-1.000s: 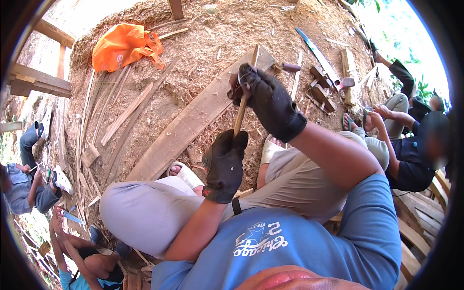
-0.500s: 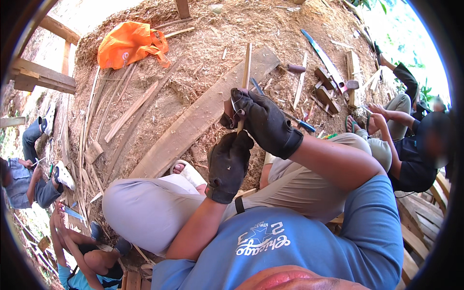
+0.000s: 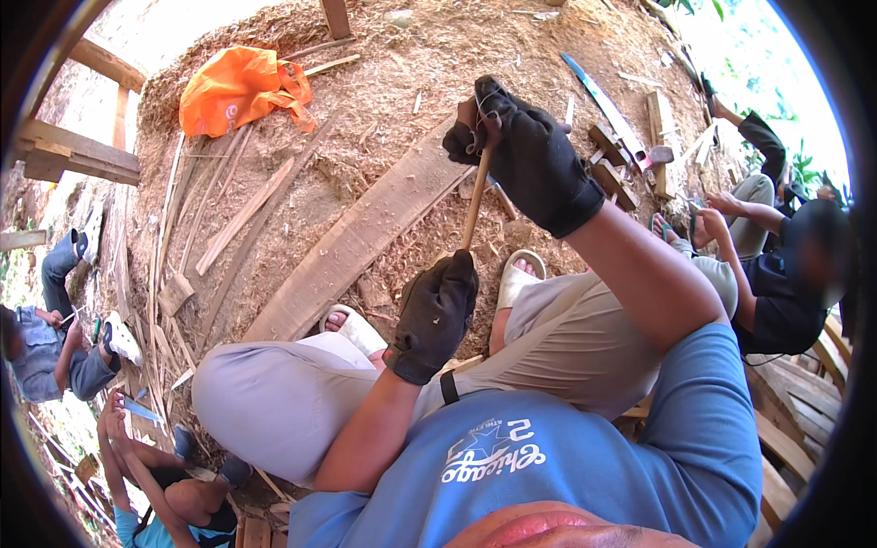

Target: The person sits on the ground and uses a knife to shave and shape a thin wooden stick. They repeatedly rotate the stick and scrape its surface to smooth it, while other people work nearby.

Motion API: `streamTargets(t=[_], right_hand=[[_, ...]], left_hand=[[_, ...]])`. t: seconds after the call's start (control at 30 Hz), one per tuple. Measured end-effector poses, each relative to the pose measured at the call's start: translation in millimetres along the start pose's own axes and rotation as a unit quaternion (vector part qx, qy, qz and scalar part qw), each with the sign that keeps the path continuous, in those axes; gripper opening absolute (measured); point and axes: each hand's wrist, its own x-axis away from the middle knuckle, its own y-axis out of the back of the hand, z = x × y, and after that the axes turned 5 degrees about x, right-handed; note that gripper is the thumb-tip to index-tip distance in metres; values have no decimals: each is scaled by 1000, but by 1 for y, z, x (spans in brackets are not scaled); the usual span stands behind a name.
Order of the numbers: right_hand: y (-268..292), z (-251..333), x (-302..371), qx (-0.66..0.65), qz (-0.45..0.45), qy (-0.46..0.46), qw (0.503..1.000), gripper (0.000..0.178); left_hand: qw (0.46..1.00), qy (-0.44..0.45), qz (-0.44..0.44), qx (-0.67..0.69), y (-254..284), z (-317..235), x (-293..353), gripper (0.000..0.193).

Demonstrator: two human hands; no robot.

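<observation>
My left hand (image 3: 434, 315), in a black glove, is closed round the near end of a thin, round wooden stick (image 3: 476, 203). The stick slants up and away from it. Near the far end, my gloved right hand (image 3: 541, 164) pinches a brown folded sheet, which looks like sandpaper (image 3: 491, 135), against the stick. My right fingers hide the stick's far tip and part of the sheet. Both hands are above my lap, with a wide wooden plank (image 3: 352, 233) lying on the ground beyond them.
An orange plastic bag (image 3: 239, 91) lies at the far left, near long wood strips (image 3: 247, 215). At the right are a long blade (image 3: 603, 105), a hammer (image 3: 660, 154) and wooden blocks (image 3: 614, 183). Shavings cover the ground. Other people sit at the left and right, their hands on their own work.
My right hand has slid up and away along the stick with the brown sheet, baring the stick between my hands. My left hand has stayed nearly in place.
</observation>
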Motion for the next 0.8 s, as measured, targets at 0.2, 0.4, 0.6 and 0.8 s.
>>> streamTargets(t=[0.2, 0.4, 0.6, 0.8], right_hand=[[-36, -23, 29, -120, 33, -37, 992, 24], [-49, -34, 60, 21, 10, -127, 992, 29], [-45, -37, 57, 104, -20, -132, 986, 28], [-37, -47, 43, 124, -23, -88, 988, 30]], left_hand=[[995, 68, -39, 53, -3, 7, 2, 44], [983, 32, -1, 183, 4, 16, 0, 35], [993, -45, -59, 87, -1, 14, -11, 30], [997, -49, -47, 42, 5, 15, -9, 31]])
